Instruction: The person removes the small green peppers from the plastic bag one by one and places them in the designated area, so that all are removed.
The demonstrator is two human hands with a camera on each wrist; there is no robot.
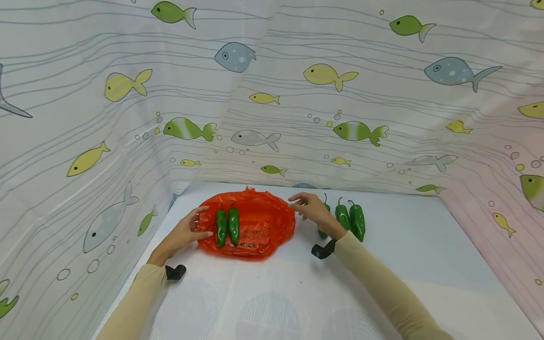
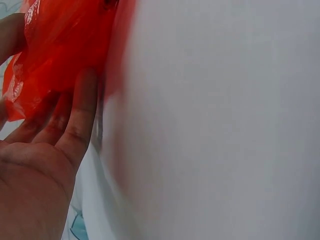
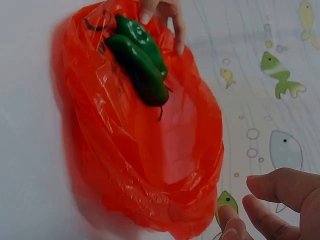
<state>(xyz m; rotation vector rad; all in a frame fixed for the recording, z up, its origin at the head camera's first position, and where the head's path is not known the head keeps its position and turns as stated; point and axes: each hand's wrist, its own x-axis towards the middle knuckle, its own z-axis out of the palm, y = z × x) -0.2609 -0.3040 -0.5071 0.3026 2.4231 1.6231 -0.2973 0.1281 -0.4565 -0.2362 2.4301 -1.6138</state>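
Observation:
A red plastic bag (image 1: 255, 224) lies spread with its mouth facing up, some dark print on its inner side. Two green peppers (image 1: 221, 228) rest side by side in its left part. My left hand (image 1: 182, 233) is at the bag's left rim; its long fingers lie fairly straight against the outside, the thumb over the edge near the peppers. In the left wrist view those fingers touch the red film (image 2: 65, 45). Just off the right rim hovers my right hand (image 1: 314, 210), fingers loosely bent around nothing; the right wrist view shows a gap to the bag (image 3: 165, 210).
Three more green peppers (image 1: 358, 222) lie on the white table (image 1: 408, 236) to the right, one partly hidden by my right hand and wrist. Fish-patterned cloth (image 1: 293, 108) walls the table at the back and both sides. A black wrist mount (image 1: 323, 249) hangs below each wrist.

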